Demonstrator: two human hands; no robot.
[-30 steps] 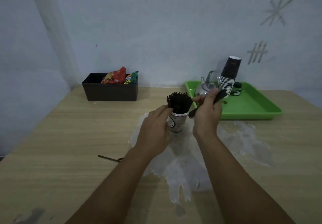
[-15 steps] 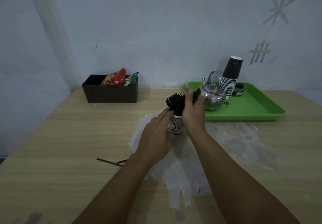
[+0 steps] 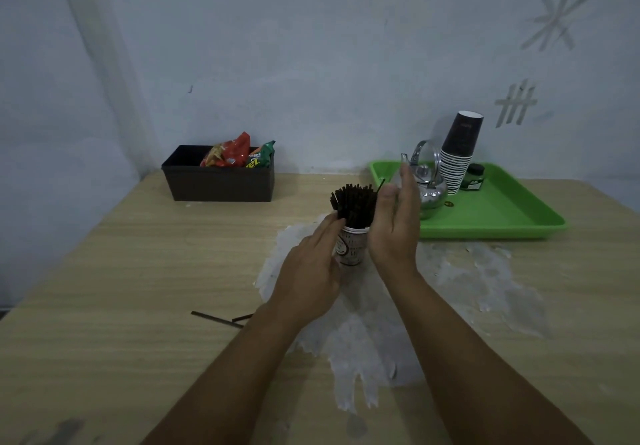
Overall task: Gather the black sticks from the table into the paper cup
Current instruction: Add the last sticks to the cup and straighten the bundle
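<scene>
A white printed paper cup [image 3: 352,248] stands mid-table, packed with a bundle of black sticks [image 3: 354,204] that stick up above its rim. My left hand [image 3: 311,275] rests against the cup's left side, fingers loosely around it. On the cup's right, my right hand [image 3: 394,223] is flat and upright with straight fingers, its palm beside the bundle. One thin stick [image 3: 380,186] leans out by the right thumb. Two loose black sticks [image 3: 221,318] lie on the table to the left of my left forearm.
A black box [image 3: 218,181] of snack packets sits at the back left. A green tray [image 3: 498,212] at the back right carries a metal teapot [image 3: 427,188], a stack of dark paper cups [image 3: 459,153] and a small jar [image 3: 472,181]. White residue [image 3: 460,282] covers the wooden table.
My right hand carried a few sticks to the cup, put them in and has spread flat beside the bundle. My left hand stayed on the cup.
</scene>
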